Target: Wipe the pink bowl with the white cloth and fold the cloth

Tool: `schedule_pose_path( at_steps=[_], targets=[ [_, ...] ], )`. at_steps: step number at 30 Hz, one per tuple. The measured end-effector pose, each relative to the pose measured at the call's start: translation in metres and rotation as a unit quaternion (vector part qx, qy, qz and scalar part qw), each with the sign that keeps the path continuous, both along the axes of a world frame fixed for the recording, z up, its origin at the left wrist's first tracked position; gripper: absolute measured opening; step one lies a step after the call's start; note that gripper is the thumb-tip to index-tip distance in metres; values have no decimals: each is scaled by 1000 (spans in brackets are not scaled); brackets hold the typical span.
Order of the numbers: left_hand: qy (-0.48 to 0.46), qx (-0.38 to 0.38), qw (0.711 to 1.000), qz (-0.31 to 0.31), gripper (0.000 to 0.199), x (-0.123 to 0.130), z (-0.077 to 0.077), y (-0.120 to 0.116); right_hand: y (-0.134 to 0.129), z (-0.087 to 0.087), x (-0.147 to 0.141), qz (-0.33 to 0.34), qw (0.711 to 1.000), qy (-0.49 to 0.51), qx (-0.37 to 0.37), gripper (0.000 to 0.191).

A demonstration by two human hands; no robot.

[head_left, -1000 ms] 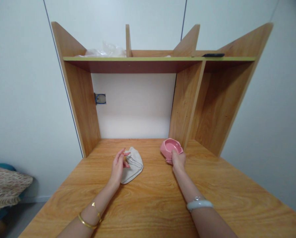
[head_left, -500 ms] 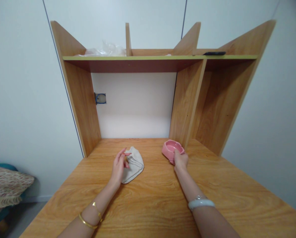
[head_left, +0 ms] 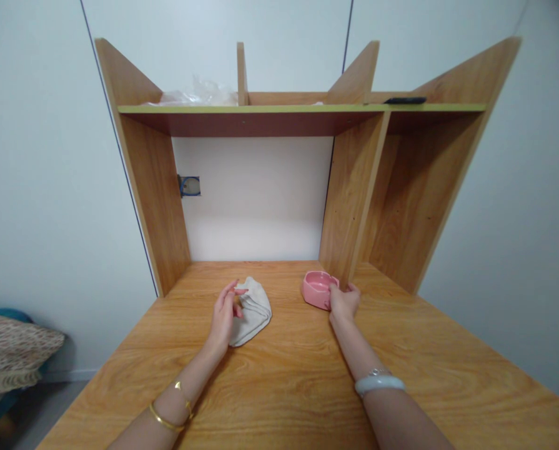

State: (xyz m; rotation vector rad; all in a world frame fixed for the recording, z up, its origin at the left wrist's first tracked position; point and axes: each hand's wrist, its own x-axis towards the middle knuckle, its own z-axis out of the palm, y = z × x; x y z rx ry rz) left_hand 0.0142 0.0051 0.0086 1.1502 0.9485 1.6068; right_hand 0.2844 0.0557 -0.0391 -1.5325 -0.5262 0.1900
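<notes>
A pink ashtray (head_left: pixel 315 295) with angled sides sits level on the desk, its hollow facing up. My right hand (head_left: pixel 345 304) is closed on its right side, the thumb at the rim; the other fingers are partly hidden. To the left, a folded light-grey cloth (head_left: pixel 255 309) lies on the wood. My left hand (head_left: pixel 223 312) rests at the cloth's left edge, fingers apart and slightly curled, with nothing held in them.
The wooden desk (head_left: pixel 279 387) backs onto a shelf unit (head_left: pixel 279 109) with upright panels. A clear plastic bag (head_left: pixel 199 94) and a dark flat object (head_left: pixel 405 100) lie on the shelf. An open wall box (head_left: pixel 190 185) shows blue wire. A patterned cloth (head_left: pixel 17 350) covers a seat at left.
The pink ashtray has gone from tilted to level and shifted slightly left, with my right hand still at its side. My left hand and the cloth have stayed put.
</notes>
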Motion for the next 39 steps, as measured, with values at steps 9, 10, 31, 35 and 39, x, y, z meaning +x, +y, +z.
schedule_pose_path(
  at_steps=[9,10,31,35,39],
  targets=[
    [-4,-3,1000,-8,48,0,0,1,-2,-3,3,-81,996,-36,-27,62],
    [-4,-2,1000,-8,49,0,-1,1,-3,-3,4,-87,995,-41,-29,62],
    [-6,-2,1000,-3,48,0,1,0,-6,2,4,-100,994,-47,-1,62],
    [-3,-1,1000,-3,48,0,0,0,-8,5,2,-104,993,-55,-9,57],
    [-3,0,1000,-1,48,0,0,0,-15,13,-4,-113,992,-50,-4,54]
  ],
)
